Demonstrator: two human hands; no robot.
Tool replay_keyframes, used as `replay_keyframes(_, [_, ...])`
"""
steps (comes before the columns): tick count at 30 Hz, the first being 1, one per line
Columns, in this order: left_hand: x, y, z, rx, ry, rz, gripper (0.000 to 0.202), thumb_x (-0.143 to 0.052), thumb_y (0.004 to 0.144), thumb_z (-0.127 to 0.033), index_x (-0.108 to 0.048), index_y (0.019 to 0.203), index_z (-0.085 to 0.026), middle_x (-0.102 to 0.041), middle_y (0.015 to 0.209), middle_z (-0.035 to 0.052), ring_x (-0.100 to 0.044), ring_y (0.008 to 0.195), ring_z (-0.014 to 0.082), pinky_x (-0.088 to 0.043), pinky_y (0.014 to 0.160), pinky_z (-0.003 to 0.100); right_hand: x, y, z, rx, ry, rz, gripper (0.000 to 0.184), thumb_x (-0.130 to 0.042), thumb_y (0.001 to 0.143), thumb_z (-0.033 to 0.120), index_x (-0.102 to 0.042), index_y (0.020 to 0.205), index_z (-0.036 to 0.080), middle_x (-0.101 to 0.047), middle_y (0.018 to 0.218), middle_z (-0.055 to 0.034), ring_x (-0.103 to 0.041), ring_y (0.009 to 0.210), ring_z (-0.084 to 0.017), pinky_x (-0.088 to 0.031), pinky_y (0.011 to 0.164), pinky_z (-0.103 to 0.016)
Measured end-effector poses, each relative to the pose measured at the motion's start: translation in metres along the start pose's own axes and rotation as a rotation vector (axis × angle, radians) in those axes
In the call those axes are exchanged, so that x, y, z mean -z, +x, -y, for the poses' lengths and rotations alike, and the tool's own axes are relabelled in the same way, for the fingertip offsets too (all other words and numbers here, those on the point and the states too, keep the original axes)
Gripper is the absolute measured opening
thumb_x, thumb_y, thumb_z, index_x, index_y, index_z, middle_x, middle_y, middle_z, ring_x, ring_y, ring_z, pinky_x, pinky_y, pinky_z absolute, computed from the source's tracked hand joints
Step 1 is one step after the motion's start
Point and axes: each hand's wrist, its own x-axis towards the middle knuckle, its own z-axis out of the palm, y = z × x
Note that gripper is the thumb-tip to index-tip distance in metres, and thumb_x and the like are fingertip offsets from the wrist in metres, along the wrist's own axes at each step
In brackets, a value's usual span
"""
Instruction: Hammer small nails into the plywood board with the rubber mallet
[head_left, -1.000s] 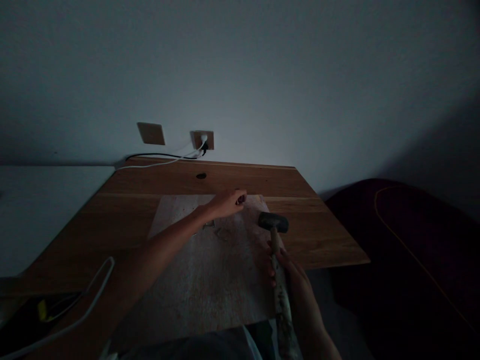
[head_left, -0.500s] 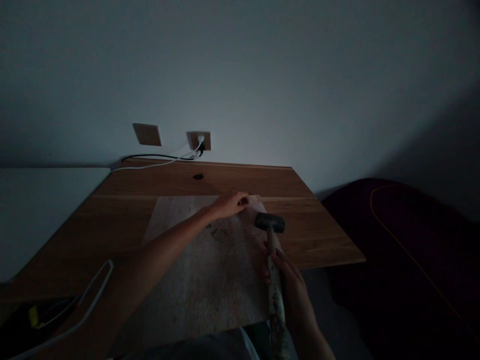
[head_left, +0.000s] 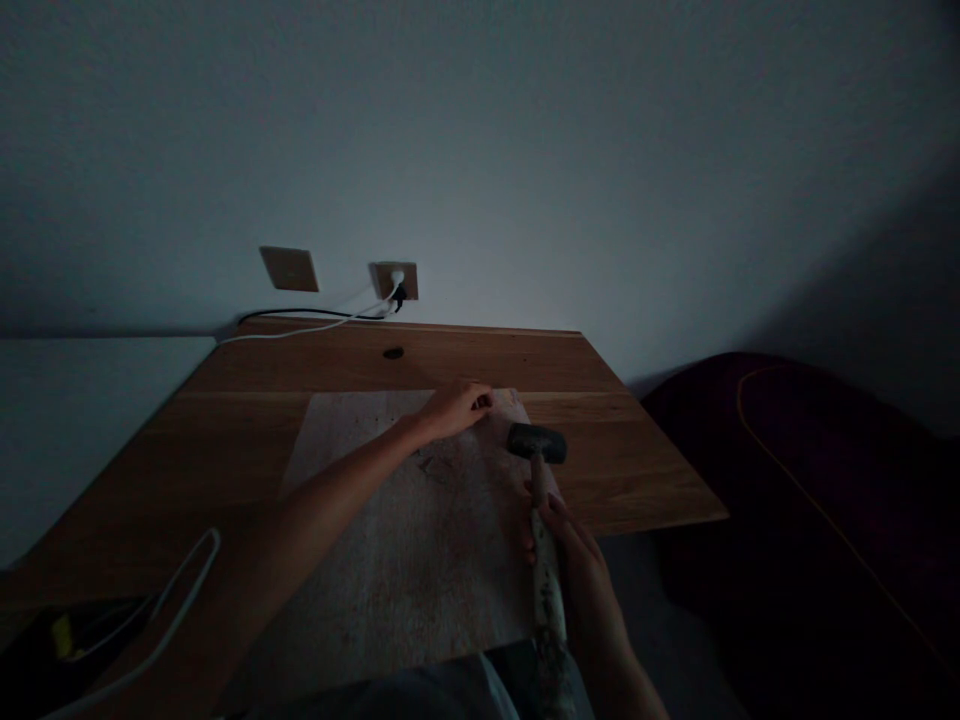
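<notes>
My right hand (head_left: 574, 545) is wrapped round the worn handle of a mallet (head_left: 537, 443), whose dark head is raised over the right side of a pale wooden board (head_left: 420, 560). Near the board's far right corner, my left hand (head_left: 461, 406) has its fingertips pinched together. Whatever they hold is too small and dark to make out. A few small dark bits (head_left: 431, 465) lie on the board beside my left forearm.
The board rests on a brown wooden table (head_left: 630, 450) against a wall. A socket (head_left: 396, 281) with plugged-in cables (head_left: 315, 325) sits behind it. A dark rounded thing with a yellow line (head_left: 750, 470) stands at the right. A white cable loop (head_left: 191, 585) hangs at the lower left.
The whole view has shifted very slightly. Both hands and the mallet stay in nearly the same place over the board.
</notes>
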Motion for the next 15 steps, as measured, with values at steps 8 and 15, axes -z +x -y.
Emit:
replay_keyframes(8, [0.0019, -0.0018, -0.0054, -0.038, -0.009, 0.008, 0.017, -0.07, 0.09, -0.007, -0.076, 0.1, -0.019, -0.078, 0.103, 0.0065, -0.073, 0.094, 0.0213, -0.055, 0.087, 0.034, -0.0012, -0.003, 0.0039, -0.07, -0.004, -0.015, 0.061, -0.096, 0.061, 0.053, -0.078, 0.111, 0.021, -0.067, 0.062, 0.0036, -0.058, 0.051, -0.016, -0.044, 0.048, -0.025])
replay_keyframes(15, [0.0033, -0.0035, -0.0056, -0.046, 0.002, 0.002, 0.017, -0.067, 0.092, -0.008, -0.076, 0.101, -0.019, -0.077, 0.105, 0.0074, -0.073, 0.094, 0.0212, -0.056, 0.089, 0.035, -0.0023, -0.0049, 0.0068, -0.052, -0.021, -0.006, 0.058, -0.093, 0.066, 0.052, -0.08, 0.113, 0.021, -0.067, 0.062, 0.0027, -0.061, 0.053, -0.018, -0.045, 0.051, -0.027])
